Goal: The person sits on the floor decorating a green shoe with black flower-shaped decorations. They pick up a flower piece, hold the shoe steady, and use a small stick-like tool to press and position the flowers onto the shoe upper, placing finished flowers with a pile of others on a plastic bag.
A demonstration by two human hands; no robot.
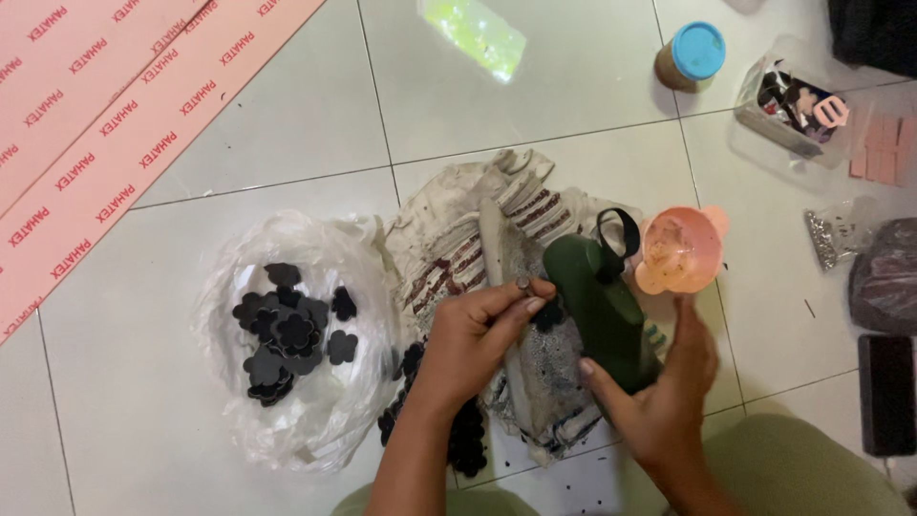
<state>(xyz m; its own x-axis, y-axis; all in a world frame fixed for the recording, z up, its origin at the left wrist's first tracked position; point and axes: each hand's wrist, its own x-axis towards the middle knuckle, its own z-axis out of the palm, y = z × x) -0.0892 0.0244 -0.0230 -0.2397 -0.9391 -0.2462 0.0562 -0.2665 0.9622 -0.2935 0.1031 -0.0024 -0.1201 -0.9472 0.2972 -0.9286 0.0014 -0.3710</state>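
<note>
My left hand (475, 339) pinches a small black flower-shaped piece (547, 314) over a stained cloth (449, 248) spread on the tiled floor. My right hand (664, 397) grips a dark green tool with a black strap (597, 301), its tip close to the black piece. More black flower pieces lie under my left wrist (468, 440). A long pale strip (504, 287) runs across the cloth beneath both hands.
A clear plastic bag (287, 401) holds several black flower pieces (287, 330) at left. A small pink bowl (680, 250) sits beside the tool. A blue-lidded jar (692, 55), a clear box of bits (798, 100), pink sheets (105, 124) and dark items at right surround the spot.
</note>
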